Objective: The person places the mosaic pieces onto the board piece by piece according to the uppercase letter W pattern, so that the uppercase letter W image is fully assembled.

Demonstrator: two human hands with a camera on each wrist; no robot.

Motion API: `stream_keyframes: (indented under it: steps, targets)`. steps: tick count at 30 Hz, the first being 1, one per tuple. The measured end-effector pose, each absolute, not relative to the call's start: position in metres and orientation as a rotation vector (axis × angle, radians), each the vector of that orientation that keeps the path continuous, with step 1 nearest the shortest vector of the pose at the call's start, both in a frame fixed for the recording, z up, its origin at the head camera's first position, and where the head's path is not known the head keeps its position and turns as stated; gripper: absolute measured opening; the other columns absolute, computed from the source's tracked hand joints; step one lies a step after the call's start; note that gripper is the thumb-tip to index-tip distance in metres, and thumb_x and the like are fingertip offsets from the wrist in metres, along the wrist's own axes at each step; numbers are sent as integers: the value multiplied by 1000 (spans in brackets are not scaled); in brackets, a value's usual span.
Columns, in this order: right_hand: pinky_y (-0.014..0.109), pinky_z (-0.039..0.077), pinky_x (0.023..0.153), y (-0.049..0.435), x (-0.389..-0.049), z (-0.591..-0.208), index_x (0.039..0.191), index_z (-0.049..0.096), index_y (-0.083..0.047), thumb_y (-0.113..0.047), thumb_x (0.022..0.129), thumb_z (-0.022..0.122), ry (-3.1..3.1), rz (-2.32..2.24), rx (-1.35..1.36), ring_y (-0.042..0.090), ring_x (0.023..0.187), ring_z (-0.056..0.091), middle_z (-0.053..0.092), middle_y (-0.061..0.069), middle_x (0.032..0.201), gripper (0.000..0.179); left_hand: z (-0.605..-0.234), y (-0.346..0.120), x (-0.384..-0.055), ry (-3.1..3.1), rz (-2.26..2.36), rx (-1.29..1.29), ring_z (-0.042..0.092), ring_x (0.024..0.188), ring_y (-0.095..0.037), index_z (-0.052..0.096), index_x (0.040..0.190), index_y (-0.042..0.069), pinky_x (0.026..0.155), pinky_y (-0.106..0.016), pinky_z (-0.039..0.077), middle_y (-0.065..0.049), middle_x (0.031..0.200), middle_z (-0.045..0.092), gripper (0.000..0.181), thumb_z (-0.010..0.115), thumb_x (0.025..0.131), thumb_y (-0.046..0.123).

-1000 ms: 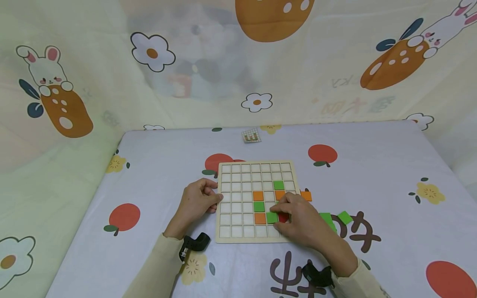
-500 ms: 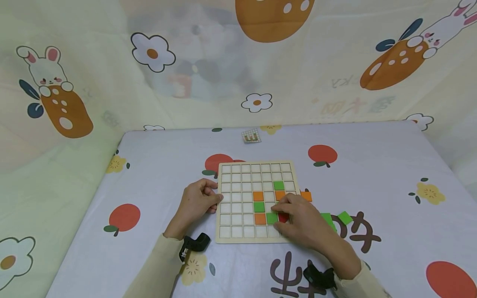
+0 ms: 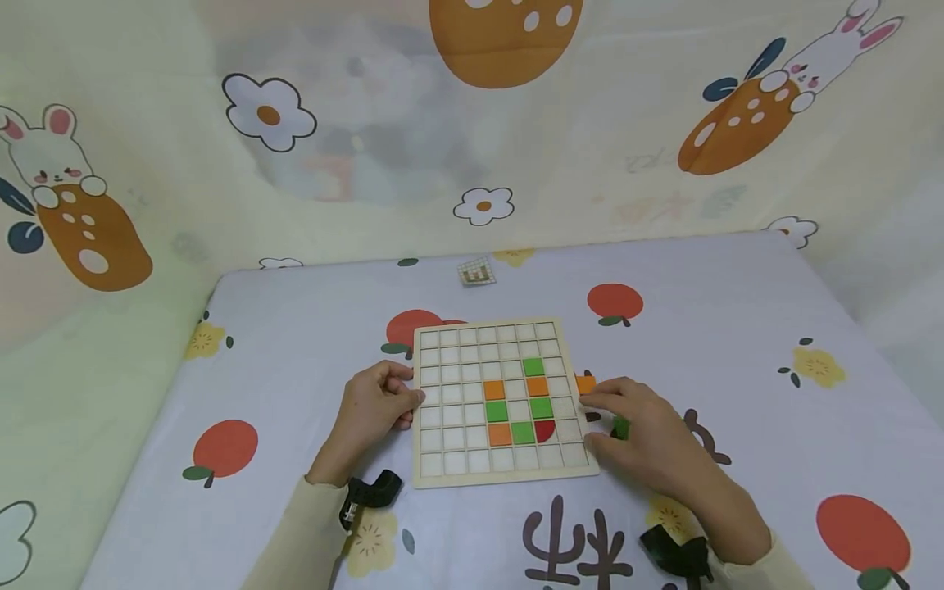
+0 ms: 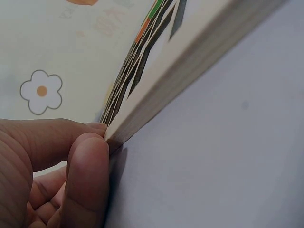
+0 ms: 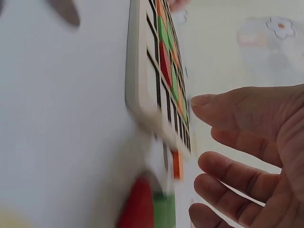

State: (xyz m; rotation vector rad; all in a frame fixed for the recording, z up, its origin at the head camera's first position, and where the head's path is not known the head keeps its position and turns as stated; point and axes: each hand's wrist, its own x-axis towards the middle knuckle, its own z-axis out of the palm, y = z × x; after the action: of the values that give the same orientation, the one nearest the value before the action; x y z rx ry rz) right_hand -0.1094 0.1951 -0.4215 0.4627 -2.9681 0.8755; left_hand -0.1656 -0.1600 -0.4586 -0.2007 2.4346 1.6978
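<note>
A pale wooden grid board [image 3: 509, 478] lies on the table, with orange and green square tiles and one red quarter-round tile [image 3: 544, 430] in its cells. At the board's left edge, my left hand [image 3: 374, 410] pinches the rim between thumb and fingertips, as the left wrist view shows closely. My right hand [image 3: 649, 434] hovers just past the right edge, thumb and fingers apart, holding nothing. An orange tile [image 3: 585, 384] lies beside that edge near my fingertips. A green tile [image 3: 620, 427] shows partly behind the right hand; a red piece [image 5: 136, 204] appears blurred in the right wrist view.
A small card with a grid pattern [image 3: 475, 272] lies near the back of the table. The white cloth [image 3: 310, 328] is printed with fruit, flowers and dark characters. A patterned curtain [image 3: 369, 221] rises behind the back edge.
My right hand has moved right, off the board, uncovering a green tile and the red quarter-round in their cells. The left hand stays on the rim. The head view has shifted slightly.
</note>
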Motion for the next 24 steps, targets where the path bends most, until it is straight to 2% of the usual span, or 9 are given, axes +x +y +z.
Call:
stream_keyframes:
  steps: [3, 6, 10, 12, 15, 24]
  targets:
    - [60, 57, 93, 208, -108, -422, 125, 75, -4, -11, 82, 86, -2992, 858, 408, 39, 116, 63, 67, 14, 123, 45, -457, -161, -165, 2443, 1694, -198, 63, 57, -14, 67, 114, 1, 54, -25, 59, -9, 80, 61, 29, 80, 89, 1]
    - [57, 59, 89, 222, -106, -424, 123, 75, -3, -10, 82, 86, -3004, 838, 351, 37, 111, 64, 68, 14, 120, 43, -456, -160, -164, 2442, 1700, -188, 63, 57, -13, 67, 114, 0, 54, -25, 59, -9, 80, 61, 28, 80, 89, 2]
    - [43, 59, 75, 240, -105, -426, 123, 75, -2, -11, 82, 86, -3038, 808, 273, 30, 96, 63, 68, 14, 115, 43, -457, -160, -164, 2441, 1700, -192, 63, 57, -14, 68, 114, 1, 55, -25, 59, -9, 79, 61, 28, 80, 89, 2]
    - [35, 54, 67, 249, -104, -427, 123, 75, 0, -11, 81, 87, -3061, 786, 243, 25, 88, 61, 67, 15, 112, 45, -456, -160, -163, 2443, 1699, -190, 64, 57, -14, 68, 114, 2, 55, -25, 59, -9, 79, 61, 28, 80, 89, 2]
    - [29, 47, 61, 260, -104, -428, 123, 73, 2, -12, 82, 87, -3082, 774, 197, 20, 81, 58, 66, 14, 107, 46, -456, -161, -163, 2448, 1699, -182, 64, 57, -14, 68, 114, 1, 54, -25, 59, -10, 79, 62, 28, 80, 89, 1]
    - [26, 45, 53, 266, -105, -432, 109, 76, 2, -16, 84, 85, -3125, 745, 80, 17, 72, 54, 60, 7, 89, 32, -455, -160, -164, 2446, 1693, -187, 64, 57, -14, 67, 114, 1, 54, -25, 59, -10, 79, 61, 28, 80, 89, 2]
